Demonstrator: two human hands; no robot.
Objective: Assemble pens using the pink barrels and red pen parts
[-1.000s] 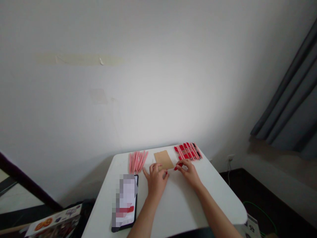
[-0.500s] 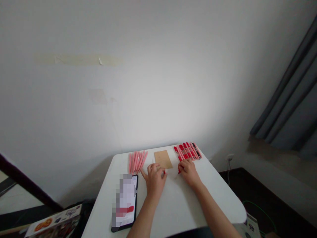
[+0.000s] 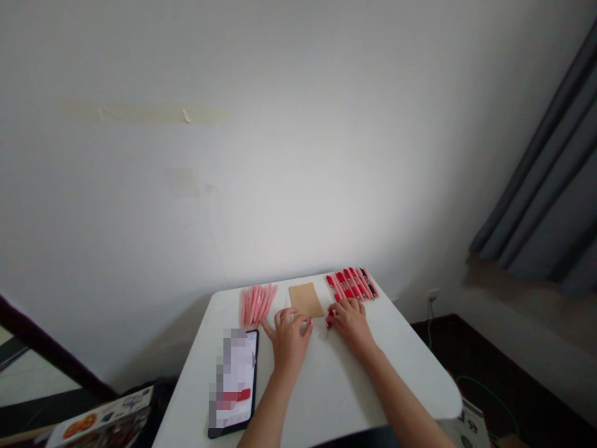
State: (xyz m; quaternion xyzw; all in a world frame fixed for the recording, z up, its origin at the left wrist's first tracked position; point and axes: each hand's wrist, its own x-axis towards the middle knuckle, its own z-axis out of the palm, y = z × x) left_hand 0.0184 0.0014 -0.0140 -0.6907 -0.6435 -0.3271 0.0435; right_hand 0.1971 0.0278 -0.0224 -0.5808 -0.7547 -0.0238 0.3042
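Note:
On the white table (image 3: 354, 386) my left hand (image 3: 288, 339) rests with its fingers curled, just below a brown card (image 3: 305, 299); nothing shows plainly in it. My right hand (image 3: 351, 320) is closed on a small red pen part (image 3: 330, 320) at its fingertips. Right behind that hand lies a row of several red and pink pens (image 3: 352, 284). A bundle of several pink pen barrels (image 3: 256, 303) lies to the left of my left hand.
A phone (image 3: 233, 381) lies face up at the table's front left. A printed box (image 3: 100, 423) sits on the floor at lower left. Grey curtains (image 3: 550, 193) hang at the right, and a plain wall stands behind the table.
Both hands have drawn slightly together and toward the card. My right hand has brought the red part a little to the left. The view has shifted slightly.

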